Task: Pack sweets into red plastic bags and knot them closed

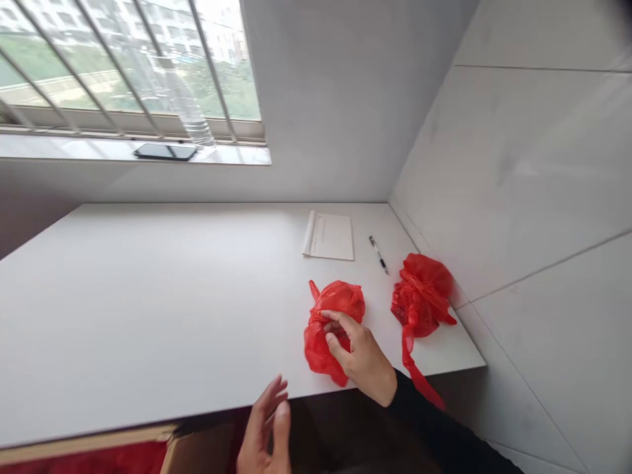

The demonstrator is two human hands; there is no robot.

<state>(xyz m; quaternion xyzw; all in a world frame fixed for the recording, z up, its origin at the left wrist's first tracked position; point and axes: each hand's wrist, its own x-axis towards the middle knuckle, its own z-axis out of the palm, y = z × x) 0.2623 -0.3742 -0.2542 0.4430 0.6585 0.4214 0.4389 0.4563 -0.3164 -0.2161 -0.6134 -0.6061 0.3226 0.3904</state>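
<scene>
A red plastic bag (323,355), bunched and twisted at its middle, lies near the table's front edge. Over its right part is my right hand (363,352), with curved fingers and a gap between thumb and index finger. The fingertips are at the bag's gathered part; whether they press on it I cannot tell. My left hand (266,428) hovers just off the front edge, thumb and fingers apart, with nothing in it. Another red plastic bag (427,296), knotted, rests by the right wall, and its long strip hangs over the edge. What either bag contains is hidden.
On the white table (172,309) lie a notepad (333,237) and a pen (378,255). A cardboard box (170,454) with red material inside stands below the front edge. The windowsill holds a phone (165,152) and a clear bottle (190,108). Tiled wall (533,197) bounds the right side.
</scene>
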